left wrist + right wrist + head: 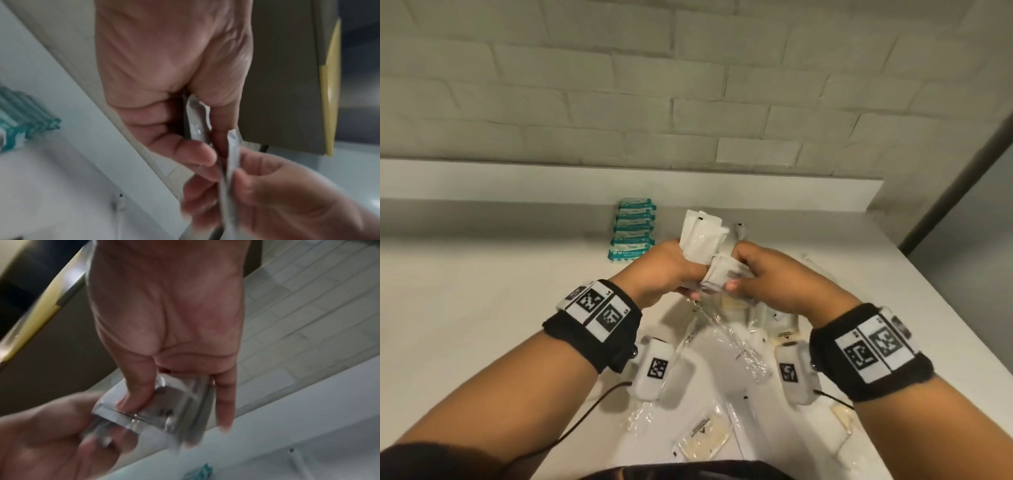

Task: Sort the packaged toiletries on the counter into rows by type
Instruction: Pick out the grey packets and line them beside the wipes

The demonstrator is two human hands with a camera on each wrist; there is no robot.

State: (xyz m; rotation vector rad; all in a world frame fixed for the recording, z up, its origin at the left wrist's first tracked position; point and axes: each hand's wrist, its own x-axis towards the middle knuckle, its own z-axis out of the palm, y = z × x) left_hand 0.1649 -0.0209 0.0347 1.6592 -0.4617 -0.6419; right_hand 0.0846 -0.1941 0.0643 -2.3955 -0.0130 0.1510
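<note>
Both hands are raised over the white counter [482, 291], close together. My left hand [671, 270] grips a fanned bunch of flat white packets [703, 233] that stick up beyond its fingers. My right hand [763, 274] pinches one more white packet [722, 274] against that bunch. In the left wrist view the packets' edges [197, 120] sit between thumb and fingers, and the right hand's packet [232, 155] stands beside them. The right wrist view shows clear-wrapped packets [164, 405] under the thumb. A row of teal-and-white packets [633, 229] lies by the back wall.
Loose packets lie on the counter under my hands: clear wrappers [736, 346], cream-coloured sachets [703, 435] near the front edge and more [784, 325] under the right wrist. A small white tube [741, 231] lies behind the hands. A brick wall [688, 85] backs the counter, which ends at right.
</note>
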